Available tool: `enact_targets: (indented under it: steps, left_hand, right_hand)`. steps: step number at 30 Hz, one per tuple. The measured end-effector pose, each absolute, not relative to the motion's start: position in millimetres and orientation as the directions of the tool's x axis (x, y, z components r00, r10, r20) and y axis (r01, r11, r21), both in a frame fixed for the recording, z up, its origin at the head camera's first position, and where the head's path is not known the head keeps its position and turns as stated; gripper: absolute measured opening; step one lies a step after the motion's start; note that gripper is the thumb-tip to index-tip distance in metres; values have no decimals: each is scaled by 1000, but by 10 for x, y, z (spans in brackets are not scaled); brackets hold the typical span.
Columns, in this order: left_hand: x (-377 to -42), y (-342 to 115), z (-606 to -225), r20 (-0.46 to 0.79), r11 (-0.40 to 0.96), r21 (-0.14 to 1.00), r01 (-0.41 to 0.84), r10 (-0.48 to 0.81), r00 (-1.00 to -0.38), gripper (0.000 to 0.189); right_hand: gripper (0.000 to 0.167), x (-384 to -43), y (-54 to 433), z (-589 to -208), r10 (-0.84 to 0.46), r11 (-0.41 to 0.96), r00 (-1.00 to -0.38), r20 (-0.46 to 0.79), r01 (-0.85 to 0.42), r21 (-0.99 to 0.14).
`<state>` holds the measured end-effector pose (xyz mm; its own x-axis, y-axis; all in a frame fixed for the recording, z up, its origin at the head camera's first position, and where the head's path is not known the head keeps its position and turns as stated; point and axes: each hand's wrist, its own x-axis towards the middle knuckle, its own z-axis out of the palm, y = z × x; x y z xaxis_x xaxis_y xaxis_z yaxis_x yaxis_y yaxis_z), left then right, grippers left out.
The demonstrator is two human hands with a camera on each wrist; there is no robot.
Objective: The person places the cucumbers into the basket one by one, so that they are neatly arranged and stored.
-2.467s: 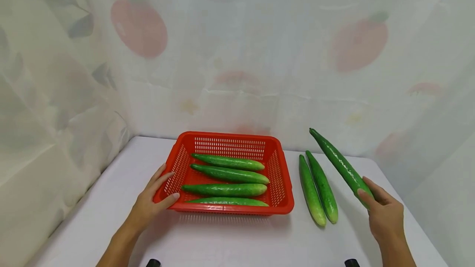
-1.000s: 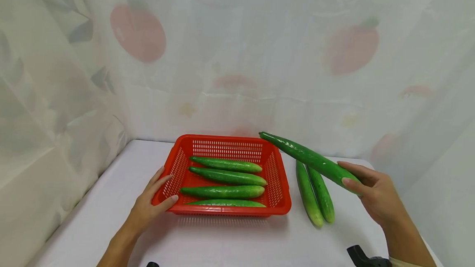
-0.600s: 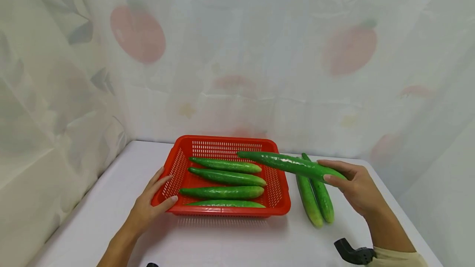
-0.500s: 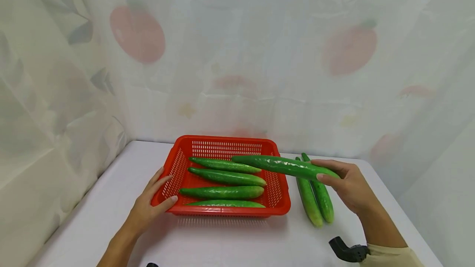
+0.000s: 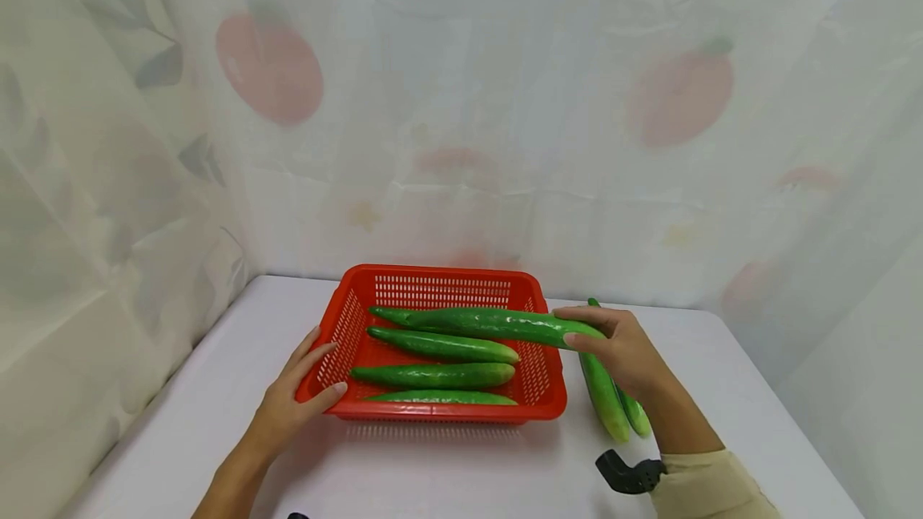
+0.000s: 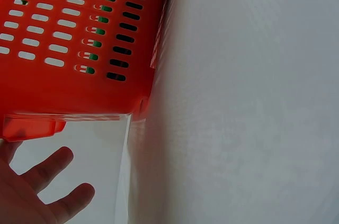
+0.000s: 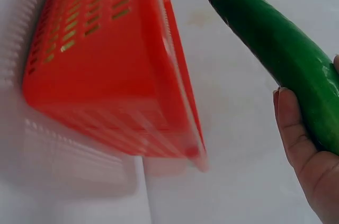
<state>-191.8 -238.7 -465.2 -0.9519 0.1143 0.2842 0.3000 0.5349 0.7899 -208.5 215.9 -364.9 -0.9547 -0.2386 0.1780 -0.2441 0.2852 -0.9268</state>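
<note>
My right hand (image 5: 613,347) grips a long green cucumber (image 5: 497,324) near its thick end. The cucumber is held nearly level over the right rim and back part of the red plastic basket (image 5: 461,411), partly covering the rearmost cucumber in it. In the right wrist view, that cucumber (image 7: 275,33) slants above the basket's rim, with the thumb (image 7: 294,123) against its side. Several cucumbers (image 5: 433,376) lie crosswise in the basket. With fingers spread, my left hand (image 5: 288,395) rests on the basket's left rim; some of its fingers (image 6: 53,168) stand apart from the wall in the left wrist view.
Two more cucumbers (image 5: 602,399) lie side by side on the white table (image 5: 447,479), right of the basket, partly behind my right hand and forearm. A pale printed curtain (image 5: 461,102) hangs behind the table and along both sides.
My right hand has carried the cucumber leftward from the table's right side to over the basket, turning it from steeply slanted to nearly level. The left hand has stayed at the rim.
</note>
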Motion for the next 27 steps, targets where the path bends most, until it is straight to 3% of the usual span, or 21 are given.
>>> enact_targets:
  steps: [12,19,27]
  left_hand:
    - [-1914,-2380,-4648,285,543,785,299,113,-952,58]
    - [-1908,-2377,-4641,279,541,788,292,109,-954,58]
    - [-1917,-2380,-4660,273,540,792,285,103,-956,58]
  right_hand:
    - [33,-2265,1855,-3801,-267,326,-960,87,-175,-929]
    - [35,-2372,1679,-3851,-346,254,-935,79,-174,-951]
    - [32,-2451,1513,-3965,-336,268,-941,27,-123,-955]
